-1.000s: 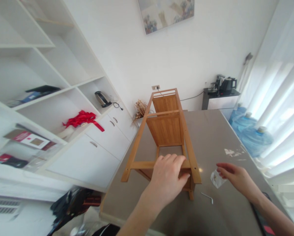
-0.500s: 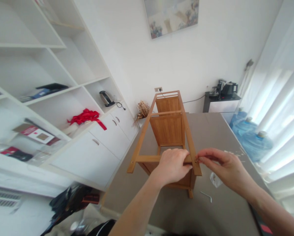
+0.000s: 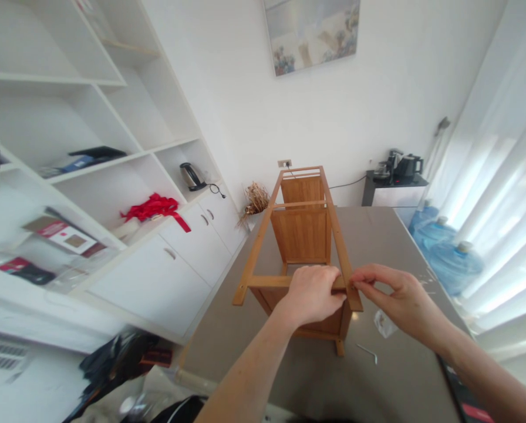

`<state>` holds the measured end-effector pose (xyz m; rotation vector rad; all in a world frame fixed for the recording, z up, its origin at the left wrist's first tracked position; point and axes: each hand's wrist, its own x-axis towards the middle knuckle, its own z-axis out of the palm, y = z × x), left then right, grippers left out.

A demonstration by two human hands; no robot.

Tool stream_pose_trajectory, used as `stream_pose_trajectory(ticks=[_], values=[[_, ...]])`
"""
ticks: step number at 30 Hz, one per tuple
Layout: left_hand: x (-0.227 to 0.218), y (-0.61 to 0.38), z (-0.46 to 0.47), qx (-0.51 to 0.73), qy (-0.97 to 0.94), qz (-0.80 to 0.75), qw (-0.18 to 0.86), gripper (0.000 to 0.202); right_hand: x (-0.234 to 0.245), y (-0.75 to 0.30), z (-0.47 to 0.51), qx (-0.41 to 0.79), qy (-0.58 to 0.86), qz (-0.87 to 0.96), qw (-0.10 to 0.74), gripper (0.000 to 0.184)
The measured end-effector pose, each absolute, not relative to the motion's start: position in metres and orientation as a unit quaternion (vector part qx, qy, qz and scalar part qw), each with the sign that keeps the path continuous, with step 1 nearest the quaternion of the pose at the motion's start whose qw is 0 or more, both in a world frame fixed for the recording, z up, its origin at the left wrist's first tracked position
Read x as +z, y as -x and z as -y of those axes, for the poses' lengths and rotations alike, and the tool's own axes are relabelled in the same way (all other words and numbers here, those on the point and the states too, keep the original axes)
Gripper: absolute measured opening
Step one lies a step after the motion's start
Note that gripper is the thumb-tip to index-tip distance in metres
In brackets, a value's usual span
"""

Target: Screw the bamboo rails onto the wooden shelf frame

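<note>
On a smooth grey-brown tabletop [image 3: 377,241], a panelled brown wooden frame [image 3: 301,235] is resting. The left hand [image 3: 313,296] is gripping its flat crossbar [image 3: 269,282]; the right hand [image 3: 393,294] is pinching at its long rail [image 3: 343,258], contents hidden, seemingly fitting something, needing steadiness.

White wall [image 3: 228,88], sheer curtains [image 3: 492,194], white shelving [image 3: 175,145]

No legible text, label, brand, number or sign on anything in view.

Brown wooden frame [image 3: 302,235], panelled, on grey table [image 3: 377,247]
</note>
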<state>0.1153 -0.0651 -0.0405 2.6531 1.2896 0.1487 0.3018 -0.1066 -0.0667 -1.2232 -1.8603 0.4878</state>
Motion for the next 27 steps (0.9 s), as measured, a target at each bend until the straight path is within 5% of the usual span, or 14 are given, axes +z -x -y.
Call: stream_pose_trajectory(ticks=[9, 17, 27], values=[[-0.033, -0.113, 0.067, 0.051, -0.892, -0.43, 0.13, 0.02, -0.071, -0.303, 0.107, 0.134, 0.478, 0.767, 0.408, 0.017], [-0.045, -0.114, 0.077, 0.145, -0.897, -0.413, 0.063, 0.018, -0.071, -0.303, 0.113, 0.076, 0.436, 0.81, 0.386, 0.021], [-0.069, -0.109, 0.09, 0.281, -0.904, -0.321, 0.007, 0.04, -0.083, -0.303, 0.125, 0.214, 0.446, 0.731, 0.471, 0.017]])
